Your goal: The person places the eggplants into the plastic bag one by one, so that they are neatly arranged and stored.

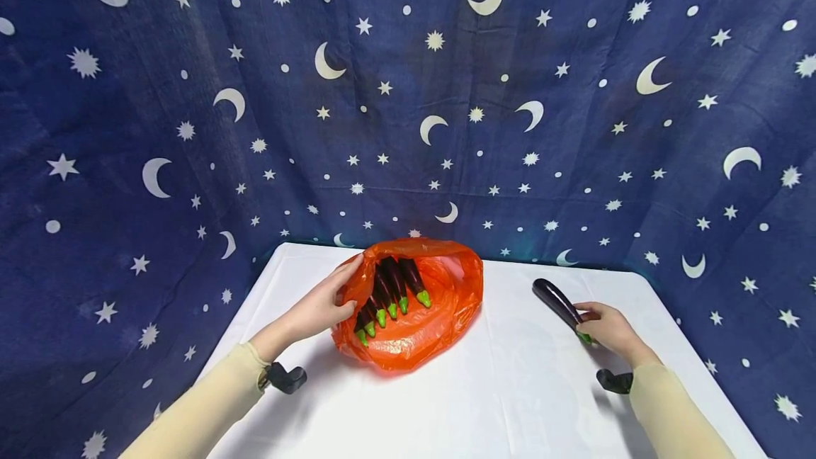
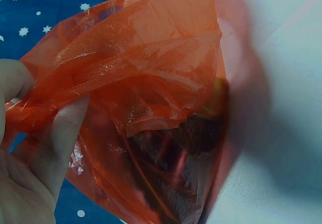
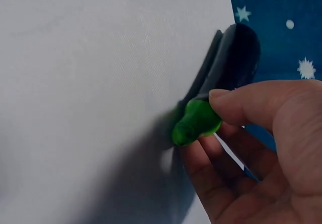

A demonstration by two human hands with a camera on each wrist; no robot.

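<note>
An orange-red plastic bag [image 1: 408, 349] lies on the white table with its mouth facing me. Inside it, several dark purple eggplants [image 1: 394, 280] rest side by side, green stem ends pointing outward. My left hand [image 1: 324, 304] holds the bag's left rim, thumb on one side of the film and fingers on the other; the left wrist view shows the gathered plastic [image 2: 65, 95] between them. Off to the right, my right hand [image 1: 608, 330] pinches one more eggplant [image 1: 556, 301] near its stem. In the right wrist view the thumb lies by its green cap [image 3: 197, 122].
The white tablecloth [image 1: 503, 381] stretches between the bag and my right hand. A dark blue curtain [image 1: 389, 133] with moons and stars hangs behind the table and along both sides. Black wrist mounts [image 1: 287, 378] sit below each hand.
</note>
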